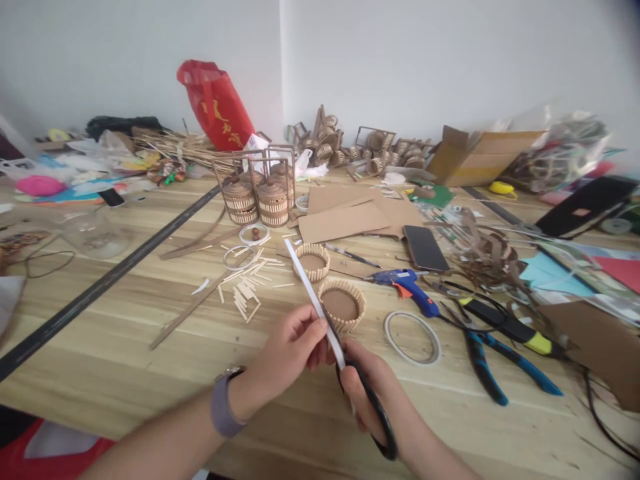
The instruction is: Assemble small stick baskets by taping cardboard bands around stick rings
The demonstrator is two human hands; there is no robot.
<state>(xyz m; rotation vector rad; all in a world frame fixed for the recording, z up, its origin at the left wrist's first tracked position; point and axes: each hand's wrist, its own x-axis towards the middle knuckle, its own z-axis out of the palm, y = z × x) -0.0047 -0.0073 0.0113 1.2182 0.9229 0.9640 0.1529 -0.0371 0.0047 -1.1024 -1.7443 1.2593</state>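
Between thumb and fingers my left hand [300, 337] pinches a narrow white strip [303, 272], which slants up and away over the table. My right hand [370, 383] is wrapped round the black handles of a pair of scissors [373, 400]. The scissor blades lie along the strip's lower part, beside my left fingertips; whether they are cutting cannot be made out. Just beyond my hands stand two round cups ringed with short wooden sticks, a nearer cup [343, 305] and a farther cup [312, 262]. Loose short sticks [245, 293] are scattered to their left.
A blue glue gun [407, 283], a tape ring [413, 338], blue-handled pliers [485, 373] and a phone [425, 248] lie on the right. Lidded stick baskets [273, 200] stand at the back, near cardboard sheets [345, 223]. A dark strip [115, 267] crosses the table's left side.
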